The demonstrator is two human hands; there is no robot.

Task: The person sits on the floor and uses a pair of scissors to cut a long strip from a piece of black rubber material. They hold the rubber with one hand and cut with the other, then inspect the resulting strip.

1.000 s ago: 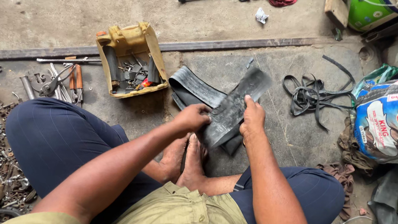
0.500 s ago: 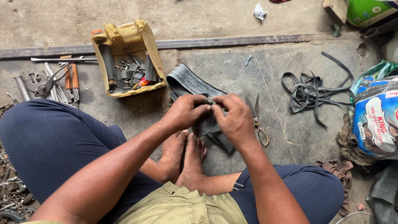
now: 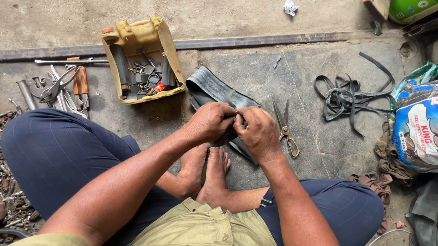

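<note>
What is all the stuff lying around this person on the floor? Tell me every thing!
rubber tube piece: one, black, on the floor, folded end gripped in both hands
scissors: one pair, metal blades, yellowish handles, on the floor right of the hands
tool tray: one, yellow, behind the hands, full of small parts
pliers and spanners: several, metal, some with orange grips, left of the tray
rubber strips: a tangle, black, far right
printed sack: one, blue and white, right edge
nuts and bolts: many, rusty, by the left knee
metal bar: one, dark, across the floor
left hand: one, closed on the tube
right hand: one, closed on the tube
</note>
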